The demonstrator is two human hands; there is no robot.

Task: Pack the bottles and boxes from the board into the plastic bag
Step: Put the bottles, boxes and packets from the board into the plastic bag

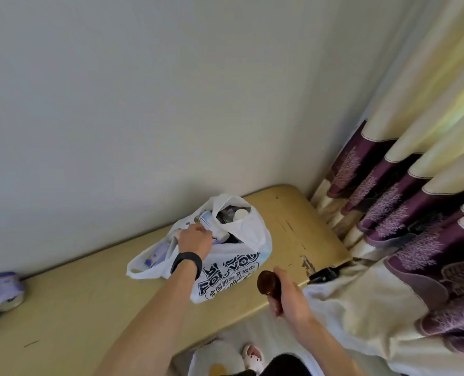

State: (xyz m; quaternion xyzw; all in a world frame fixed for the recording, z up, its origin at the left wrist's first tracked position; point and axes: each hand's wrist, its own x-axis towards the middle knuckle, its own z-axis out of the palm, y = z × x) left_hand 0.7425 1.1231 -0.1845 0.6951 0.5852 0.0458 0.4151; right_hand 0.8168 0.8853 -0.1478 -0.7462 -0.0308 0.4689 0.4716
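Head view: the left arm reaches forward and up across the bench (89, 308), forearm bare, a black band (186, 263) round the wrist. The left grip (194, 240) lies back-up at the near left edge of the bag's mouth, its fingers curled down and pinching the rim of the white bag (252, 234). The picture is blurred there, so how much plastic they catch cannot be told.

The bag stands on the bench near the wall (144, 104), its mouth agape and black print on its near side. Inside show a white bottle with a blue label (207, 219), just beyond the left fingers, and a round white cap (240, 214) further right. More packed things show dimly through the plastic at the left.

The right arm comes in from the lower right, elbow low. The right grip (290, 297) is wrapped round a brown bottle (268, 283), whose dark cap points toward the bag. The bottle is held in the air over the bench's near edge, just beside the bag's printed side and apart from it.

A purple tin (5, 290) sits far left on the bench by the wall. A cream and purple curtain (402, 213) hangs at the right.
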